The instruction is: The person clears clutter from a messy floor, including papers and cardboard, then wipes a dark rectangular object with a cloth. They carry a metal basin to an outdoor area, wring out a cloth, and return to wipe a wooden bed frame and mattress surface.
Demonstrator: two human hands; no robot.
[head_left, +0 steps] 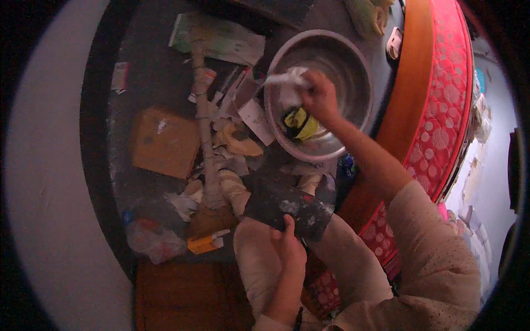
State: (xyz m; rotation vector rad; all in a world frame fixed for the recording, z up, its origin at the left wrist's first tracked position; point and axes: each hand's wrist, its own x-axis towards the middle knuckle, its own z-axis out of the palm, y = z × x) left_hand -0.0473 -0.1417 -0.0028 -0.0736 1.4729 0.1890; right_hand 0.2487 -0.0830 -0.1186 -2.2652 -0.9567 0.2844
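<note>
My left hand [287,244] grips the lower edge of a dark, flat rectangular object [298,209], its thumb on top. Pale smudges and a small red mark show on that object, which lies tilted above my lap. My right hand [321,97] is raised over a round metal basin [360,72] and pinches a white piece of tissue or cloth [285,79], blurred. Below that hand, inside the basin, lies a crumpled yellow-and-black item [304,124]. My forearm hides part of the basin's right side.
A broom [201,99] lies along the floor left of the basin, amid scraps of paper and a cardboard box [165,142]. A clear plastic bag [155,242] and a yellow carton [205,244] lie nearer. On the right runs a bed's wooden side rail [403,103] with a red mattress [441,95].
</note>
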